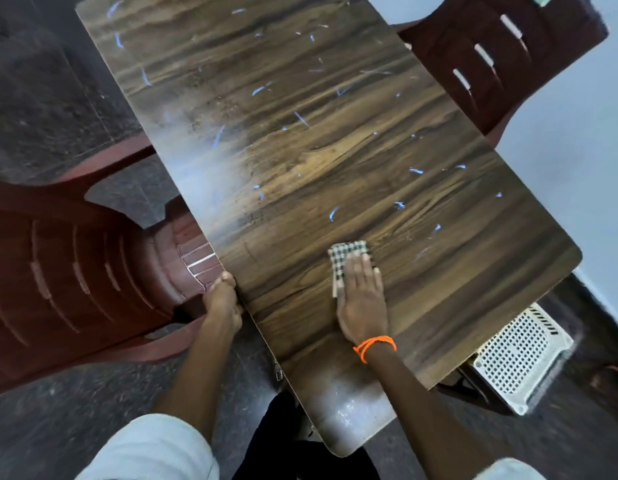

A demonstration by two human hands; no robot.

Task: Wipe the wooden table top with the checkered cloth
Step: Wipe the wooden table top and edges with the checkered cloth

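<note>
Pressing one checkered cloth (pixel 349 258) flat: right hand (pixel 361 299), fingers straight; left hand (pixel 224 299) gripping table (pixel 300 150) edge; two chairs (pixel 75 271).

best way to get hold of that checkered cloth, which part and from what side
Probably the far end of the checkered cloth, from above. It lies folded flat on the wooden table top under the right hand, whose straight fingers cover its near part. Only the far end and left edge show, so pinch there. The left hand grips the table's edge.
</note>
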